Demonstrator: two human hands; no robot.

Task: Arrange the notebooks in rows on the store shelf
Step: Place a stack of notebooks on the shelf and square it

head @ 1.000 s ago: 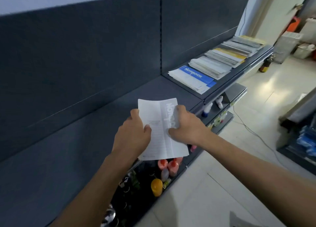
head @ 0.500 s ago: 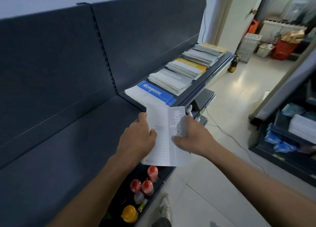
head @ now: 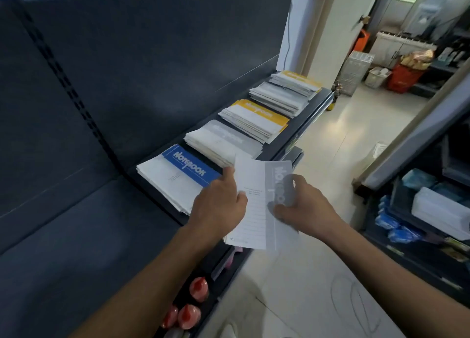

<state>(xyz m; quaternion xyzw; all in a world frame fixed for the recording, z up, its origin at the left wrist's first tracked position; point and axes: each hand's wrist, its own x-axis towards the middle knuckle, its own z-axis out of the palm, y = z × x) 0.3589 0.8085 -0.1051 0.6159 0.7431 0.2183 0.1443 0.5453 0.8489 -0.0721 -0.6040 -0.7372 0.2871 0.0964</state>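
**Step in hand:** placement of one notebook (head: 254,205). You hold it in the air with both hands, over the front edge of the shelf (head: 304,124), cover up and grey band to the right.

**Grip:** your left hand (head: 218,205) grips the left edge, with the fingers (head: 230,176) curled round it and the thumb laid across the white cover. Your right hand (head: 302,210) pinches the grey band. Neither hand is free.

**Shelf:** the stacks stand in one row.
- Nearest you is the blue stack (head: 178,175).
- Behind it are the grey stack (head: 223,140) and the yellow stack (head: 254,119).
- Two more lie beyond, grey and yellow by their bands.

The notebook's top corner overlaps the near corner of the grey stack in view. Whether the two touch cannot be told.

**Judgement:** the band matches the grey stack, so that is the likely destination. The row itself looks well advanced.

**Next move calls for:**
- Carry the notebook forward over the grey stack.
- Lower it flat, with its band over the bands beneath.
- Square the edges, then let go with both hands.

**Risks:**
- The notebook is thin and bends in your grip, so support both sides until it lies down.
- The grey stack is fanned at its front, and a sliding placement may push the top copies askew.
- Bottles (head: 193,304) sit on the lower tier under your left forearm, so a dropped copy would probably land among them.
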